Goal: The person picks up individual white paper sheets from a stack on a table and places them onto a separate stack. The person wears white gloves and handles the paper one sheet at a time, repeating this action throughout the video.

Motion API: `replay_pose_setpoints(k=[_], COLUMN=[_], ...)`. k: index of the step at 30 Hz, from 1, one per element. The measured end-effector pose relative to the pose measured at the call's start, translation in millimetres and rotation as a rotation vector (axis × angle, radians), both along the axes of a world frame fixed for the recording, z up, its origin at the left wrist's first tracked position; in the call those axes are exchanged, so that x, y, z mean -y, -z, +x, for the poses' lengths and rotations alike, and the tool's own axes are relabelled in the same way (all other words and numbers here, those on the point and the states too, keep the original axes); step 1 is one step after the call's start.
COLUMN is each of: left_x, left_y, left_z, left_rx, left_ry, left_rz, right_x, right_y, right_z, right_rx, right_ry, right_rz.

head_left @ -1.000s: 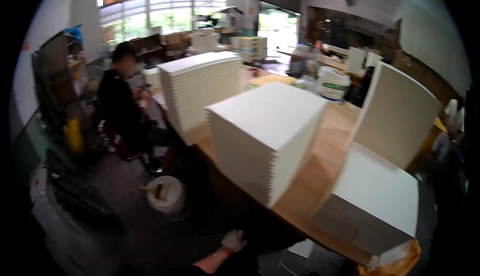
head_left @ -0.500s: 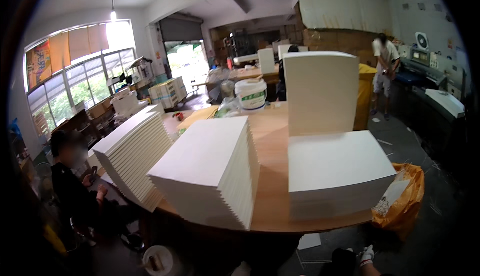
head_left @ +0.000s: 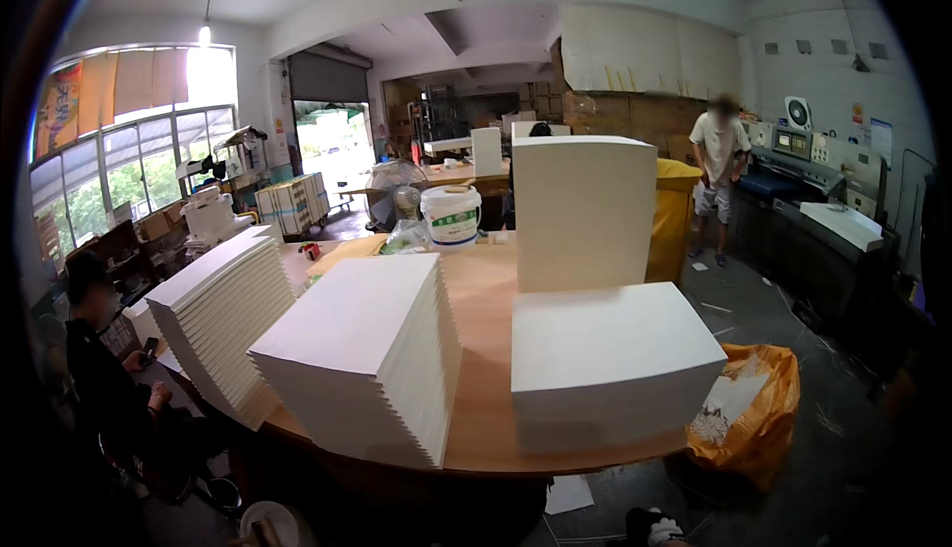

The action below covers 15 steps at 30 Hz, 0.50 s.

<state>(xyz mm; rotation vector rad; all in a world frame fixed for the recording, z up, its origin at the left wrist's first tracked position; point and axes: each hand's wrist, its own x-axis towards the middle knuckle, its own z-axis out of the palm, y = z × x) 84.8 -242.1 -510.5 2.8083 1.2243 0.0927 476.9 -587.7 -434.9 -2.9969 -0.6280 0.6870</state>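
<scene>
At the lower edge, a small white and dark shape shows where my white-gloved right hand was; its fingers are cut off and cannot be made out. My left hand is out of the picture. Nearest to me on the wooden table stand tall piles of white sheets. The middle pile and the left pile have stepped, ridged sides. On the right, a smooth-sided low pile sits in front of a taller white stack.
An orange sack with paper scraps stands right of the table. A white bucket is at the table's far side. One person sits at left with a phone; another stands near a machine. Scraps litter the floor.
The view has shifted, so the piles and table appear further left and lower. My gloved right hand, plainer before, now barely shows at the lower edge. The piles stay in place.
</scene>
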Motion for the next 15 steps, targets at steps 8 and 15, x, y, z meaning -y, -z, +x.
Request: replay_pose_setpoints(k=[8,15], left_x=[-24.8,-22.2], left_y=[47.7,31.0], left_z=[18.0,-32.0], left_rx=[0.295,0.054], left_ry=[-0.038,-0.091], left_rz=[-0.324,-0.518], right_x=[77.6,60.6], right_y=[48.8,-3.8], right_z=[40.4,-3.1], right_rx=[-0.621,-0.602], right_ry=[-0.474,-0.146], right_rz=[0.200,0.125])
